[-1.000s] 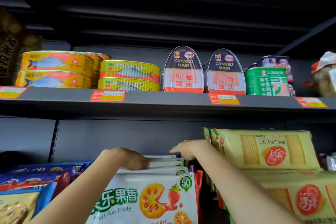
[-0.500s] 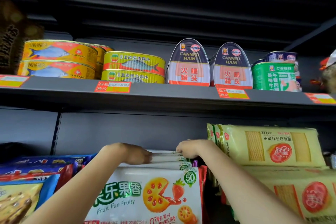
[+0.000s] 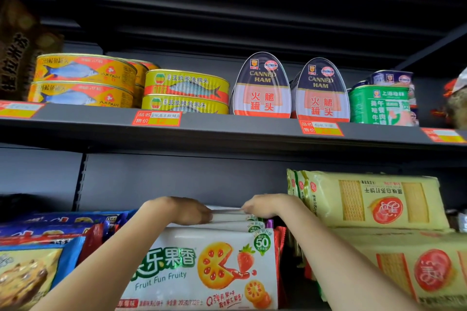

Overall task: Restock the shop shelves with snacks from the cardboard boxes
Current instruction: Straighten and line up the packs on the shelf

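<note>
Setting: dark metal shop shelving, two tiers in view; no cardboard boxes visible.
Front pack: Fruit Fun Fruity pack [image 3: 202,270] stands upright at the front of the lower tier, same white packs [image 3: 227,218] filed behind it.
Left hand: left hand [image 3: 182,212] lies over the tops of the rear packs, fingers curled onto the edges.
Right hand: right hand [image 3: 265,207] does the same from the right side; looks like a hold on pack tops, fingertips hidden.
Risk: pushing the row back unevenly could tip the front pack off the edge.
Obstacles: yellow cracker packs [image 3: 374,199] close on the right, blue snack bags [image 3: 50,225] on the left.
Above: fish tins [image 3: 83,81], canned ham [image 3: 262,88], green tin [image 3: 379,106] on the upper shelf [image 3: 227,126].
</note>
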{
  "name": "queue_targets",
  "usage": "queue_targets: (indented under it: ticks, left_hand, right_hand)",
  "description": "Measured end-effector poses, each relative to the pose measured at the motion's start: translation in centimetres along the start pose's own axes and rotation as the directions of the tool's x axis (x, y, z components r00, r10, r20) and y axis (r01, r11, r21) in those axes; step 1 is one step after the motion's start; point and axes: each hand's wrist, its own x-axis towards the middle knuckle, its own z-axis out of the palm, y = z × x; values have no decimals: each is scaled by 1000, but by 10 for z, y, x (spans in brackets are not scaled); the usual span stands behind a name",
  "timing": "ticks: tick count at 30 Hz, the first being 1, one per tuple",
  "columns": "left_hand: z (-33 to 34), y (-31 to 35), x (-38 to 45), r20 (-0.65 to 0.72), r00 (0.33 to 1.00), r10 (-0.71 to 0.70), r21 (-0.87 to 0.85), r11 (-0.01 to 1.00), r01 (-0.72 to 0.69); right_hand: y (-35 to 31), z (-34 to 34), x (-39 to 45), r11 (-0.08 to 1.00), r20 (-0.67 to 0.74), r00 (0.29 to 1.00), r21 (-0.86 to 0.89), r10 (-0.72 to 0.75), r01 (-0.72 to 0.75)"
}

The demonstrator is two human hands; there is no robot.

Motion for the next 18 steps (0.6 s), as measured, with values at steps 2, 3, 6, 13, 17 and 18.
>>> queue_targets:
  ticks: [2, 3, 6, 13, 17, 18]
  left_hand:
    - [1, -2, -1, 12, 1000, 4, -40, 999, -3]
    - [1, -3, -1, 18, 1000, 7, -48, 999, -6]
    - [2, -3, -1, -10, 1000, 8, -52, 999, -9]
    - [-3, -20, -41, -204, 975, 86, -204, 971, -128]
    - [5, -22, -77, -183, 974, 131, -184, 969, -165]
    - [9, -19, -82, -169, 977, 132, -121, 981, -153]
  right_hand:
    - [0, 0, -1, 999, -13, 999, -40, 30, -31]
    - [1, 1, 1, 998, -14, 1000, -53, 28, -28]
    - [1, 0, -3, 999, -49, 999, -52, -11, 8]
    - [-24, -4, -59, 962, -258, 949, 151, -184, 227]
    - [-48, 12, -95, 965, -192, 947, 1, -258, 263]
    - [-53, 18, -99, 969, -184, 952, -60, -245, 238]
